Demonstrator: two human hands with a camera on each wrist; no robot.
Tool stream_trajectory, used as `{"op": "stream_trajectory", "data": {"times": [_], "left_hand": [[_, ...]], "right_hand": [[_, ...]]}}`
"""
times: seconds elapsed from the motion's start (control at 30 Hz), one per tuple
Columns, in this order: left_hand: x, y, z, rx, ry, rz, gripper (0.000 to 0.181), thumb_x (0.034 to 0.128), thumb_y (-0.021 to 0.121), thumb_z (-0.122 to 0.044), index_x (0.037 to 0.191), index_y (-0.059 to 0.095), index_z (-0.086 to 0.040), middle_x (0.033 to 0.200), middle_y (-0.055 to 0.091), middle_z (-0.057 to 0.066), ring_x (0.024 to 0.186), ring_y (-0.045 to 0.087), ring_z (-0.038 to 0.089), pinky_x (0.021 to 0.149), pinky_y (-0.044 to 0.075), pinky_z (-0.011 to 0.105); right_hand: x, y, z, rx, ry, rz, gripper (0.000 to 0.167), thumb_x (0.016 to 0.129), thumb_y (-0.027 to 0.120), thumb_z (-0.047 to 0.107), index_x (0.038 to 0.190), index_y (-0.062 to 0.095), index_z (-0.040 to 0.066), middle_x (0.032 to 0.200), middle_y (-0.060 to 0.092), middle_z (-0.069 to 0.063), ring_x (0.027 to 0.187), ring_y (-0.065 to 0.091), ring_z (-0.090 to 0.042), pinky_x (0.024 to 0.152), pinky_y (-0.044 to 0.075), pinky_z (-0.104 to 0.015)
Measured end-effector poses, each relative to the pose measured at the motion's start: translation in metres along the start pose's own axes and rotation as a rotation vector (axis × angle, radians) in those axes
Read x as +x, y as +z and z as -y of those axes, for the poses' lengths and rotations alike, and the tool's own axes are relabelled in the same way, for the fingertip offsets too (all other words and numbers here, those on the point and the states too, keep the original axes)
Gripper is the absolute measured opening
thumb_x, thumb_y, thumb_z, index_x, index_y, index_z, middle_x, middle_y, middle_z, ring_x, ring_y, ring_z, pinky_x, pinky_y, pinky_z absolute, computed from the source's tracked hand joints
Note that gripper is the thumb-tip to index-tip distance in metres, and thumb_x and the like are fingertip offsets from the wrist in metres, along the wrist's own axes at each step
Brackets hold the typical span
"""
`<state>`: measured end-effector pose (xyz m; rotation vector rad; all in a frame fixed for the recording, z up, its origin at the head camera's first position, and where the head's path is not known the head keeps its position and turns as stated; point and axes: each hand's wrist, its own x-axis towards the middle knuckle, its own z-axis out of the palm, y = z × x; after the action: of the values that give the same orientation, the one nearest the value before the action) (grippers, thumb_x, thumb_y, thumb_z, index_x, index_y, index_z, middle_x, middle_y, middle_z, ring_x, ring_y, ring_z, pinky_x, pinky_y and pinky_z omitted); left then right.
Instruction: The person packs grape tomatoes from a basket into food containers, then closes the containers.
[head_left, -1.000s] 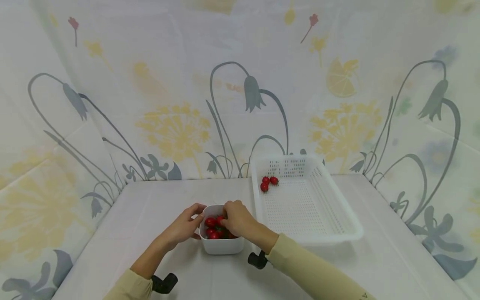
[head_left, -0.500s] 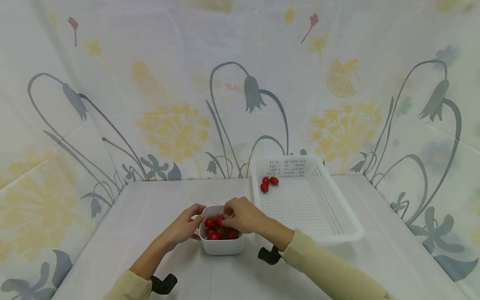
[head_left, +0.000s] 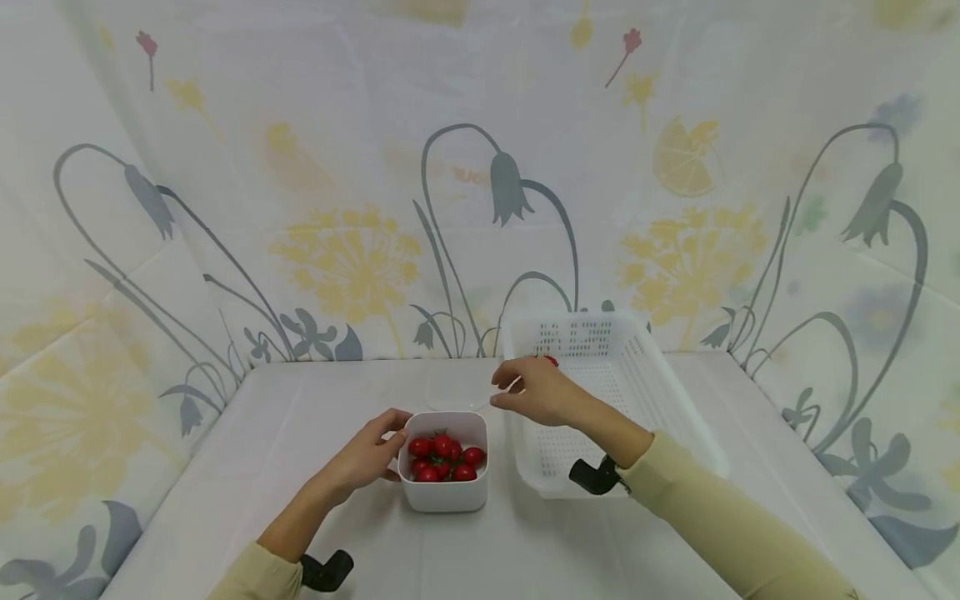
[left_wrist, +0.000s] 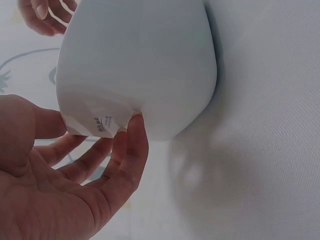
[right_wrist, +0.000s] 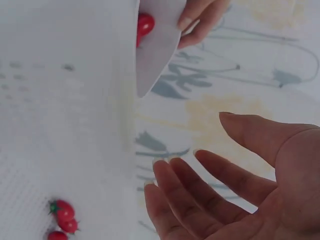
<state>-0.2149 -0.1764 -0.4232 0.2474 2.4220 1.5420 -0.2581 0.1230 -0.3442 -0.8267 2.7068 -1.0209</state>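
A small white box [head_left: 447, 497] holding several red cherry tomatoes [head_left: 442, 447] stands on the table. My left hand [head_left: 367, 450] holds its left side, with the thumb at the rim and curled fingertips [left_wrist: 136, 117] on the wall. To the right is a white perforated basket [head_left: 678, 408]. My right hand [head_left: 536, 390] hangs over the basket's near-left rim, fingers loosely bent and nothing between them. It mostly hides the cherry tomatoes in the basket in the head view; the right wrist view shows these cherry tomatoes [right_wrist: 63, 212] on the basket floor.
Behind the box a faint clear outline lies on the table, its kind hard to tell. The white-covered table [head_left: 315, 392] meets a flower-printed cloth [head_left: 360, 183] at the back and sides. Each wrist carries a black camera mount [head_left: 327, 572].
My right hand has let go of a cherry tomato in the box, then moved up and right to the basket's rim. The left hand has stayed on the box.
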Motion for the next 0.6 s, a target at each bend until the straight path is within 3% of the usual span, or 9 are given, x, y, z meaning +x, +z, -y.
{"op": "stream_trajectory", "data": {"times": [0.4, 0.6], "left_hand": [[0.000, 0.001, 0.002, -0.018, 0.010, 0.014, 0.033, 0.1090, 0.046, -0.015, 0.139, 0.050, -0.001, 0.137, 0.054, 0.022, 0.099, 0.065, 0.031, 0.073, 0.063, 0.041], [-0.001, 0.000, 0.002, -0.014, 0.019, 0.006, 0.033, 0.1091, 0.046, -0.016, 0.139, 0.050, -0.002, 0.138, 0.053, 0.022, 0.097, 0.065, 0.028, 0.074, 0.063, 0.042]], "right_hand": [[0.009, -0.022, -0.041, -0.025, 0.040, -0.019, 0.027, 0.095, 0.070, 0.018, 0.114, 0.070, 0.000, 0.104, 0.071, -0.008, 0.096, 0.065, -0.023, 0.085, 0.056, -0.040], [0.023, -0.025, -0.066, 0.010, 0.098, -0.033, 0.024, 0.096, 0.068, 0.015, 0.113, 0.071, -0.002, 0.110, 0.071, -0.014, 0.105, 0.064, -0.032, 0.090, 0.056, -0.048]]}}
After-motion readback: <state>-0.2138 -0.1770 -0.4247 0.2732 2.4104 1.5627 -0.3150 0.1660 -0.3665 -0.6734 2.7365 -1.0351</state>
